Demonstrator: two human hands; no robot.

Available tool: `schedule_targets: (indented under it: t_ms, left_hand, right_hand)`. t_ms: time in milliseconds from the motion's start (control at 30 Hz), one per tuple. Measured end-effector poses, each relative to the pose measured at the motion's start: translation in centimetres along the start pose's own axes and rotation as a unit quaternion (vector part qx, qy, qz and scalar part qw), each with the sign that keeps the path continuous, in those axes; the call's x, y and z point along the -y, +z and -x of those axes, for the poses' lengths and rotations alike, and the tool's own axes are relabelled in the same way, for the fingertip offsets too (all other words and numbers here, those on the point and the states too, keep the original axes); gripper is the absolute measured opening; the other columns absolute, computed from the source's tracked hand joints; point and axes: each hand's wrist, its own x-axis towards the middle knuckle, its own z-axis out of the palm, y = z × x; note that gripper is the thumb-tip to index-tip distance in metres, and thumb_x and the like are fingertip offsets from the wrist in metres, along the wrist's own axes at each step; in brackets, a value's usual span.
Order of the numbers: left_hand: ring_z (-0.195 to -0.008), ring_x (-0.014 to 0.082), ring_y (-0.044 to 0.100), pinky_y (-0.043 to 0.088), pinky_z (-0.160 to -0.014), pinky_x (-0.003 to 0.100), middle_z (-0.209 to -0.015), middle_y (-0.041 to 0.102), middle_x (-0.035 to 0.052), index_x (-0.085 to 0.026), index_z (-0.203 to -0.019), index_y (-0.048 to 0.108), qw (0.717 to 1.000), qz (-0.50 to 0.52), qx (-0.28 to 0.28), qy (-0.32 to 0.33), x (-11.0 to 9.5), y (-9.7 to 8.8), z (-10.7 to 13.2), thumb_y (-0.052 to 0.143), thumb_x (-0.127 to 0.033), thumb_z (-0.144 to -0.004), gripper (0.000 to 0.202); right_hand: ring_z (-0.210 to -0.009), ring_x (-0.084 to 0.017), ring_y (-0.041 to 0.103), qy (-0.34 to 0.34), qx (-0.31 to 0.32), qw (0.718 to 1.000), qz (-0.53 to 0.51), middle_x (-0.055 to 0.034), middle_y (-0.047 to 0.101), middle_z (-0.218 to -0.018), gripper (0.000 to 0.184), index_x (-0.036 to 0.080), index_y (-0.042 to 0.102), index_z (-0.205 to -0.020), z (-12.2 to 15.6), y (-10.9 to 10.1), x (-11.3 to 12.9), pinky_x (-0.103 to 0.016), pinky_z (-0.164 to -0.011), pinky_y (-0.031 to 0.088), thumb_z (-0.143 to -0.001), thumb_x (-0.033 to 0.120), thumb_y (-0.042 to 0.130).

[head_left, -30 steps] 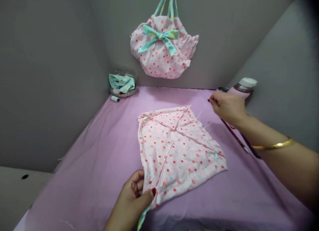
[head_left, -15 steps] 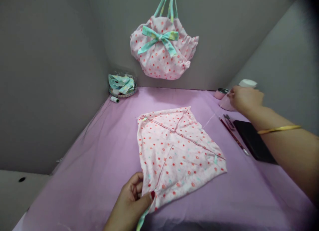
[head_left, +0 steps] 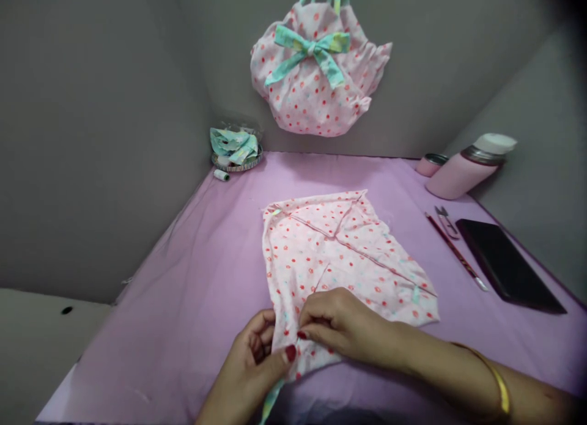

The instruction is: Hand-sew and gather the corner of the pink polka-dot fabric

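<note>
A pink cloth with red dots (head_left: 339, 254) lies folded flat on the purple table cover (head_left: 192, 278). My left hand (head_left: 250, 367) pinches the cloth's near corner, thumb on top. My right hand (head_left: 342, 324) rests on the same corner with thumb and forefinger pinched together right beside the left thumb; whatever it holds is too small to make out. A gold bangle sits on my right wrist.
A matching dotted bag with a teal bow (head_left: 318, 67) hangs on the back wall. A tin of teal strips (head_left: 236, 150) and a thread spool (head_left: 221, 175) stand back left. At right lie a pink flask (head_left: 468, 168), a small cup (head_left: 431, 164), thread snips (head_left: 446, 220), a pencil (head_left: 454, 251) and a black phone (head_left: 507, 266).
My right hand has come back from the far right, where it pulled a thread taut, down to the cloth's near corner beside my left hand. The view shifted slightly.
</note>
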Motion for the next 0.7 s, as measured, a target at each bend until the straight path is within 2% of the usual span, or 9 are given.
schedule_targets:
  t_ms: [67, 133, 200, 300, 367, 500, 633, 700]
  left_hand:
    - [-0.077, 0.0163, 0.064, 0.047, -0.071, 0.025, -0.089, 0.07, 0.005, -0.018, -0.091, 0.058, 0.999, -0.017, 0.024, 0.017, 0.3, 0.0, -0.2, 0.071, -0.014, -0.065, 0.029]
    - [-0.074, 0.0147, 0.064, 0.046, -0.069, 0.023, -0.086, 0.071, 0.0038, -0.018, -0.089, 0.057, 0.999, -0.025, 0.023, 0.022, 0.6, 0.0, -0.3, 0.071, -0.013, -0.066, 0.028]
    - [-0.072, 0.0138, 0.065, 0.046, -0.067, 0.022, -0.085, 0.071, 0.0038, -0.018, -0.09, 0.057, 0.999, -0.024, 0.017, 0.017, 0.8, -0.1, -0.3, 0.07, -0.014, -0.068, 0.025]
    - [-0.074, 0.0151, 0.065, 0.047, -0.068, 0.024, -0.087, 0.071, 0.0054, -0.017, -0.094, 0.056, 1.0, -0.008, 0.018, 0.005, 0.7, -0.2, -0.1, 0.068, -0.016, -0.071, 0.026]
    - [-0.079, 0.0169, 0.065, 0.047, -0.07, 0.027, -0.088, 0.071, 0.0065, -0.017, -0.096, 0.056, 1.0, 0.007, 0.018, -0.006, 0.6, -0.1, 0.1, 0.066, -0.018, -0.074, 0.025]
    - [-0.085, 0.0197, 0.064, 0.047, -0.075, 0.031, -0.093, 0.07, 0.0086, -0.017, -0.098, 0.055, 0.999, 0.031, 0.011, -0.016, 0.4, 0.1, 0.2, 0.065, -0.02, -0.075, 0.025]
    - [-0.09, 0.0219, 0.063, 0.048, -0.075, 0.03, -0.099, 0.069, 0.01, -0.017, -0.099, 0.054, 1.0, 0.02, 0.001, -0.006, 0.3, 0.4, -0.1, 0.071, -0.019, -0.068, 0.034]
    - [-0.09, 0.0225, 0.063, 0.048, -0.074, 0.03, -0.099, 0.069, 0.0101, -0.016, -0.095, 0.055, 1.0, 0.004, -0.012, 0.006, 0.5, 0.6, -0.3, 0.073, -0.018, -0.065, 0.035]
  right_hand:
    - [-0.057, -0.009, 0.05, 0.025, -0.011, 0.999, -0.036, 0.0015, 0.057, -0.061, 0.015, 0.015, 0.063, -0.071, -0.2, 0.4, -0.5, -0.019, -0.057, 0.037, -0.081, 0.019, 0.052]
    - [-0.052, -0.008, 0.044, 0.054, -0.013, 0.995, -0.08, 0.0038, 0.05, -0.055, 0.014, 0.014, 0.06, -0.068, -0.2, 0.7, -0.7, -0.018, -0.051, 0.034, -0.079, 0.017, 0.053]
    - [-0.05, -0.008, 0.04, 0.082, -0.036, 0.99, -0.107, 0.0049, 0.045, -0.056, 0.01, 0.015, 0.057, -0.073, -0.1, 0.8, -0.7, -0.017, -0.047, 0.031, -0.08, 0.017, 0.051]
    - [-0.056, -0.01, 0.043, 0.093, -0.112, 0.986, -0.085, 0.0029, 0.048, -0.063, 0.01, 0.017, 0.053, -0.08, 0.7, 0.6, -0.1, -0.019, -0.052, 0.034, -0.085, 0.017, 0.044]
    - [-0.061, -0.011, 0.047, 0.083, -0.139, 0.985, -0.055, 0.0007, 0.051, -0.067, 0.014, 0.018, 0.052, -0.078, 1.3, 0.2, 0.3, -0.021, -0.057, 0.037, -0.086, 0.017, 0.041]
    - [-0.067, -0.013, 0.051, 0.072, -0.149, 0.985, -0.044, -0.0015, 0.055, -0.071, 0.014, 0.018, 0.054, -0.073, 2.2, 0.3, 0.9, -0.022, -0.061, 0.039, -0.083, 0.015, 0.044]
    - [-0.055, -0.01, 0.048, 0.104, -0.125, 0.981, -0.102, 0.0018, 0.052, -0.06, 0.014, 0.018, 0.052, -0.078, 2.8, 1.6, 0.6, -0.02, -0.052, 0.037, -0.086, 0.018, 0.041]
    - [-0.051, -0.01, 0.046, 0.107, -0.133, 0.978, -0.119, 0.0028, 0.049, -0.057, 0.016, 0.018, 0.05, -0.08, 3.1, 2.4, 0.3, -0.019, -0.05, 0.036, -0.088, 0.021, 0.036]
